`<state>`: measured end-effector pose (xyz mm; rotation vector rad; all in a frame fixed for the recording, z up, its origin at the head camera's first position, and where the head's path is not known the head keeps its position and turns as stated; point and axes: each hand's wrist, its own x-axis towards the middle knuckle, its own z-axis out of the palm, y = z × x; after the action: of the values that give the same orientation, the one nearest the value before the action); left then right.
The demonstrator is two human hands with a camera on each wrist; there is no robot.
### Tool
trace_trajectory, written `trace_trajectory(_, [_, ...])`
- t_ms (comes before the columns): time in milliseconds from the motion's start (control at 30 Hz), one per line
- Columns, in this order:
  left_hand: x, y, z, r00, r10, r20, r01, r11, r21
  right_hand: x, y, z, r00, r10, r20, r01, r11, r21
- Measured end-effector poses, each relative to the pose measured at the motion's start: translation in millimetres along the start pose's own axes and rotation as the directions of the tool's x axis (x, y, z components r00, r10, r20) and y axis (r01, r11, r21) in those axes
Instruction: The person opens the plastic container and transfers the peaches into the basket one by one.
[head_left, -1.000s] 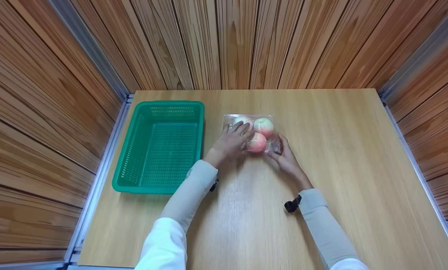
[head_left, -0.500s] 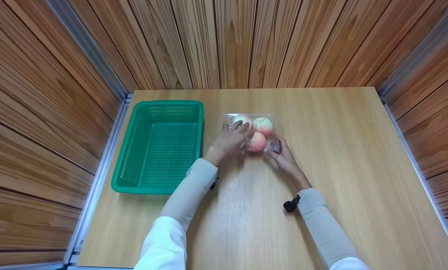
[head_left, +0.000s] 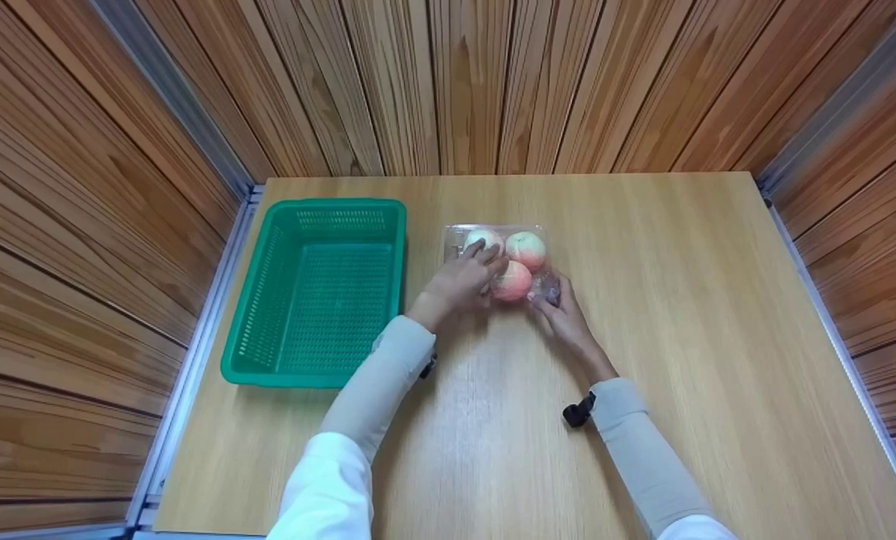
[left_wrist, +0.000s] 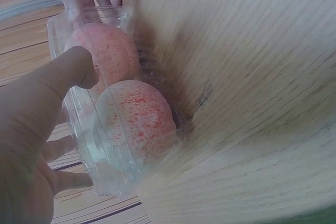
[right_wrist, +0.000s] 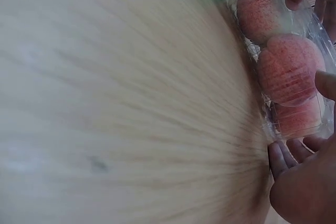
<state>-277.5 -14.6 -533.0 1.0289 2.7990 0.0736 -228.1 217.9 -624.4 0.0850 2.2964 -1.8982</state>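
Note:
A clear plastic fruit box [head_left: 455, 238] lies on the wooden table, with three pink-and-pale peaches [head_left: 511, 281] showing through it. My left hand [head_left: 460, 282] reaches over the box's left part, fingers spread across the top. In the left wrist view its bent thumb [left_wrist: 79, 66] touches the plastic by the peaches [left_wrist: 139, 121], its other fingers on the far side. At the right near corner my right hand [head_left: 573, 322] grips the box between thumb and fingers. The right wrist view has that thumb [right_wrist: 325, 83] over the plastic and the fingertips [right_wrist: 281, 156] at its end.
Left of the box stands a green perforated plastic basket [head_left: 313, 379], beside my left forearm. Wood-panelled walls [head_left: 470, 90] rise behind the table [head_left: 687, 300] and on both sides. A small dark device [head_left: 579, 411] is strapped to my right wrist.
Both hands keep almost the same places on the box. The right wrist has shifted very slightly left, and the whole view has drifted a little.

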Motion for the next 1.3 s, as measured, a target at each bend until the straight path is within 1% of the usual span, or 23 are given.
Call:
trace_trajectory(167, [-0.6, 0.7, 0.2, 1.000, 0.019, -0.010, -0.019, 1.000, 0.001, 0.0, -0.4, 1.7, 1.000, 0.002, -0.018, -0.002, 1.000, -0.011])
trace_trajectory(267, [-1.5, 1.8, 0.4, 0.999, 0.028, -0.017, -0.028, 1.000, -0.001, 0.3, -0.4, 3.2, 0.999, -0.011, -0.033, 0.010, 1.000, -0.004])
trace_trajectory(400, [-1.8, 3.8, 1.0, 1.000, 0.025, -0.012, -0.025, 1.000, 0.010, 0.1, -1.1, 5.2, 0.999, -0.018, -0.049, 0.019, 1.000, 0.021])
trace_trajectory(667, [-3.3, 4.2, 0.5, 1.000, 0.028, 0.002, -0.028, 1.000, 0.011, -0.1, -2.5, 7.0, 0.998, 0.029, -0.050, -0.028, 1.000, 0.012])
trace_trajectory(900, [-2.6, 4.1, -0.5, 0.999, 0.033, 0.014, -0.033, 0.999, 0.004, -1.0, -2.3, 7.5, 0.998, 0.038, -0.051, -0.037, 0.999, 0.022])
trace_trajectory(1033, [-1.6, 4.6, -0.4, 0.999, 0.022, 0.029, -0.022, 1.000, 0.006, -2.8, -2.2, 7.0, 0.998, 0.047, -0.052, -0.048, 0.999, -0.016])
trace_trajectory(1167, [-0.1, 5.4, -1.7, 1.000, 0.022, 0.016, -0.022, 1.000, 0.020, -1.8, -0.6, 7.5, 0.997, 0.026, -0.077, -0.029, 0.999, -0.039])
trace_trajectory(1300, [1.2, 5.1, -3.1, 1.000, 0.027, 0.004, -0.028, 0.999, 0.026, -0.3, 0.4, 8.1, 0.993, 0.008, -0.120, -0.014, 0.999, -0.047])
